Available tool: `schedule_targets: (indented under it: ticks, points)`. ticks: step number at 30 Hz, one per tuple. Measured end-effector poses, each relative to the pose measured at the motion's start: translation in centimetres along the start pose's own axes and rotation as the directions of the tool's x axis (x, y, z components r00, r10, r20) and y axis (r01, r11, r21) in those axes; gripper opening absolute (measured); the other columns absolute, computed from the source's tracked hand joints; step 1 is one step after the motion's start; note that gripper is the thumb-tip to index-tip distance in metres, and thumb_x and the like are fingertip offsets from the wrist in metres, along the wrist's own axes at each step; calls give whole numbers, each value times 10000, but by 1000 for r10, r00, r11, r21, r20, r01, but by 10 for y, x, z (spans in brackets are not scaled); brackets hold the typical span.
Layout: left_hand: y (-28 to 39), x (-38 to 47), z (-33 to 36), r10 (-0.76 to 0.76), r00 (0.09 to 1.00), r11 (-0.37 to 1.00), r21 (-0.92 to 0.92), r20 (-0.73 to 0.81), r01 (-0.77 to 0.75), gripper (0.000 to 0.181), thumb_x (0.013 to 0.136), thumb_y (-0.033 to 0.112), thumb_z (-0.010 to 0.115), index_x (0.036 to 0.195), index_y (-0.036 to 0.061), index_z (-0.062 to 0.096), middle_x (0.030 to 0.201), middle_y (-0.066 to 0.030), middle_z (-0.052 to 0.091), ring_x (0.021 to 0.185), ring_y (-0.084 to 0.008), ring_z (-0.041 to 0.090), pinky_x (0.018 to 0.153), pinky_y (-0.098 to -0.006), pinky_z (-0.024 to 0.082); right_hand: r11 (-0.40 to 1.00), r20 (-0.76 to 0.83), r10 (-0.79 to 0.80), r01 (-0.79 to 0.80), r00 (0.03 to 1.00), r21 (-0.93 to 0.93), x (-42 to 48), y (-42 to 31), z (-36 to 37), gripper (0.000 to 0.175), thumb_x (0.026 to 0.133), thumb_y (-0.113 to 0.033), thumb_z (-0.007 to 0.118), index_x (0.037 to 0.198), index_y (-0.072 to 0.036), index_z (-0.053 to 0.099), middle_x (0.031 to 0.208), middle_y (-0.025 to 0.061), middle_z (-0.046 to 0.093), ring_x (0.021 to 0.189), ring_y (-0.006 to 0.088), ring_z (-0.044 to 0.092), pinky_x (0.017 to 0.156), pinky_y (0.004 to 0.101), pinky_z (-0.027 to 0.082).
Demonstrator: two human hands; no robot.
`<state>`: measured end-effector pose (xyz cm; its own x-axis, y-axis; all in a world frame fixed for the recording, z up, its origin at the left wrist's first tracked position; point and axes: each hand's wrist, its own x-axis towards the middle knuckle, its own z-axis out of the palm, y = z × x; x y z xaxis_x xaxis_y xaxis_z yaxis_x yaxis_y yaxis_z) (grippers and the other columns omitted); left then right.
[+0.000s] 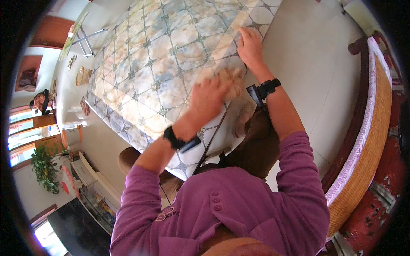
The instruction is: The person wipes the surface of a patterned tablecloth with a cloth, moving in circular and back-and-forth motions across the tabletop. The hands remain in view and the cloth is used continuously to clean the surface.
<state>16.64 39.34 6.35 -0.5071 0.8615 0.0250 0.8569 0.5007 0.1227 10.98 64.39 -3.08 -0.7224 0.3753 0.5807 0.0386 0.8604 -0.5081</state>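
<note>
My left hand [209,97], palm down with its fingers spread, is over the glossy marble-patterned tabletop [160,70]. Just beyond its fingertips a tan, blurred patch [235,80] shows; whether it is a reflection or a cloth I cannot tell. Near the table's right edge is my right hand [250,48], its fingers extended and nothing visible in them. Contact with the top is unclear for both hands. Each wrist wears a black strap, the left one [174,137] and the right one [269,89], with a dark device attached.
Brown stools [129,158] stand by the table's near left edge. At the right is a wooden-framed seat with a woven mat [362,179]. A folding stand [85,41], a basket [84,76] and a leafy plant [45,166] are at the left.
</note>
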Motion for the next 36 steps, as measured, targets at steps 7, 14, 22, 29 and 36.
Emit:
schedule_targets:
  ticks: [7, 14, 22, 29, 36]
  points:
    - [-16, 21, 12, -79, 991, 995, 57, -109, 86, 584, 816, 114, 635, 1379, 249, 557, 1216, -69, 607, 1106, -291, 581, 834, -460, 496, 973, -15, -8, 4, 1000, -230, 4, 2, -3, 347, 1001, -188, 527, 1317, -60, 595, 1370, 210, 562, 1295, 408, 478, 1097, 489, 380]
    - [-81, 179, 13, -281, 955, 947, 137, -92, 292, 498, 884, 175, 631, 1373, 233, 558, 1290, -52, 606, 1221, -303, 564, 923, -492, 507, 993, -149, 39, -55, 988, -108, 12, 10, -2, 359, 1006, -199, 529, 1324, -35, 567, 1355, 240, 548, 1255, 412, 492, 1079, 515, 383]
    - [-153, 342, 27, -399, 906, 907, 82, -143, 412, 468, 890, 283, 629, 1355, 264, 571, 1398, -59, 584, 1291, -341, 546, 962, -526, 510, 983, -168, 176, -166, 970, 75, 18, 8, -4, 360, 1008, -190, 517, 1327, -31, 565, 1325, 225, 570, 1234, 411, 504, 1071, 496, 375]
    - [-190, 409, 29, -297, 933, 952, 12, -204, 306, 424, 957, 304, 558, 1321, 86, 552, 1338, -218, 602, 1254, -425, 571, 957, -556, 504, 718, -161, 570, -394, 806, 573, 34, 28, -19, 360, 1034, -200, 486, 1328, -21, 592, 1267, 157, 601, 1160, 277, 566, 966, 400, 472]
    - [-122, 344, 34, -50, 992, 995, 77, -120, 59, 467, 867, 253, 636, 1332, 256, 588, 1342, -80, 621, 1220, -367, 592, 914, -556, 540, 593, -217, 720, -421, 659, 686, 49, 58, -37, 338, 1016, -195, 518, 1285, -23, 628, 1206, 100, 614, 1070, 202, 595, 856, 344, 531]
